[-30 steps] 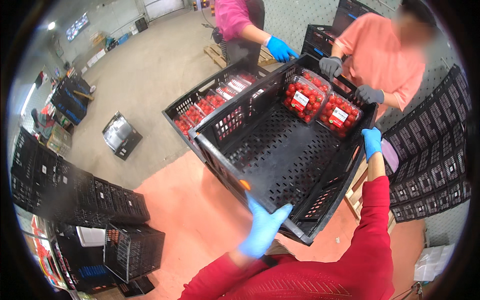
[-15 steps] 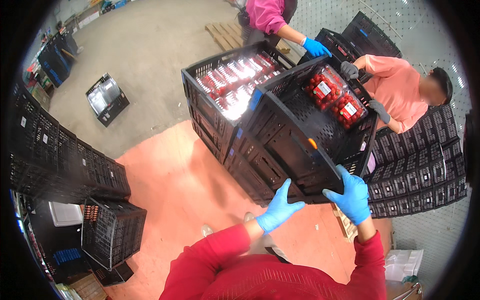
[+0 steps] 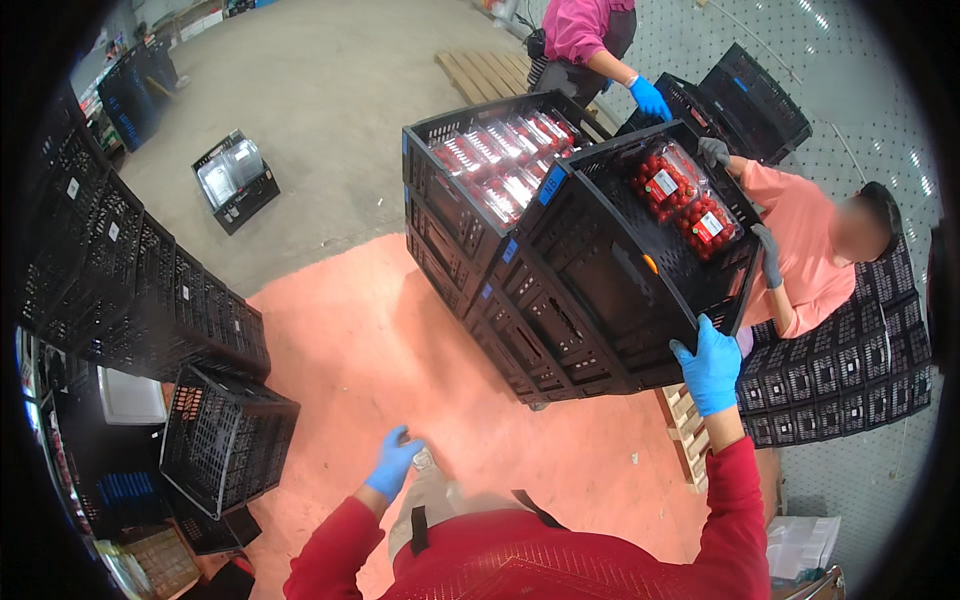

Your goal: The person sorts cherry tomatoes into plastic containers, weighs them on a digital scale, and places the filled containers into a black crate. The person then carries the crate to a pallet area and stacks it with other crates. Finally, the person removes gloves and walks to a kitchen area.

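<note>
My right hand (image 3: pixel 712 370), in a blue glove, grips the near right corner of the top black plastic crate (image 3: pixel 600 275). Inside that crate, at its far end, lie clear punnets of red cherry tomatoes (image 3: pixel 685 208) with white labels. Well away from the stack, my left hand (image 3: pixel 394 465), also gloved in blue, hangs low over the orange floor with its fingers apart and nothing in them. A co-worker's grey-gloved hands (image 3: pixel 768 257) are on the far right side of the same crate.
Beside it stands a crate full of tomato punnets (image 3: pixel 490 160). Stacked black crates line the left (image 3: pixel 130 270) and right (image 3: pixel 840 370). A wooden pallet (image 3: pixel 684 430) shows under the stack. A person in pink (image 3: pixel 590 40) stands behind; a small crate (image 3: pixel 235 180) lies on grey floor.
My left hand has moved away from the crate's near side, down and to the left. My right hand keeps its hold on the corner. The view has shifted slightly.
</note>
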`<state>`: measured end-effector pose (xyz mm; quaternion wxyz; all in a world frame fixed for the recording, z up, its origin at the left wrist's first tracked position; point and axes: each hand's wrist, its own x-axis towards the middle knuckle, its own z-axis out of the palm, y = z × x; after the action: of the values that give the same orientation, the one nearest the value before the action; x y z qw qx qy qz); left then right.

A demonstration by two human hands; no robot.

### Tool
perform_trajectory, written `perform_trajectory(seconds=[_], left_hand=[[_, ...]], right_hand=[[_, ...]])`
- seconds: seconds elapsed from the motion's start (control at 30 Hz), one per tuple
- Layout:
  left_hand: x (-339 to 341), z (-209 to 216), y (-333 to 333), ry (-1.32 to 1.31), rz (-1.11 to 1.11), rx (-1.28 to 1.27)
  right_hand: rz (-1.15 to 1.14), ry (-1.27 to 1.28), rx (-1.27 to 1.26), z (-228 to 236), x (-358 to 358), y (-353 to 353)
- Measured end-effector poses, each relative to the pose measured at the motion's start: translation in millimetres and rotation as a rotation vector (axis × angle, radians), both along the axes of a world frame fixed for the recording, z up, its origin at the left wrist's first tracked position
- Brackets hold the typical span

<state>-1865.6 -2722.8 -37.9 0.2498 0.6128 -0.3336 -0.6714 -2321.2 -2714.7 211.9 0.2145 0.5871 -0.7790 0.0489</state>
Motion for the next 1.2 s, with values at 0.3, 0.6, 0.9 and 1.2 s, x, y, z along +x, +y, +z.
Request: perform_trajectory(seconds=[0.3,0.6,0.9,1.2], left_hand=[[39.6,-24.6,99.7,-0.101,0.048,0.027],[24.0,-42.9,193.2,-0.150,0.037,0.150],[21.4,-45.5,259.2,-0.183,-0.059,0.141],[76.5,-53.6,332.6,-0.204,0.097,-0.176]], right_hand=[[0.132,-0.049,-0.152,-5.2,-3.8,5.6],[0.222,-0.062,-0.414,7.8,10.4,30.5],[0.303,-0.606,0.192,-226.3,107.3,215.8],[0.087,-0.656,1.353,-469.6,115.2,461.2]])
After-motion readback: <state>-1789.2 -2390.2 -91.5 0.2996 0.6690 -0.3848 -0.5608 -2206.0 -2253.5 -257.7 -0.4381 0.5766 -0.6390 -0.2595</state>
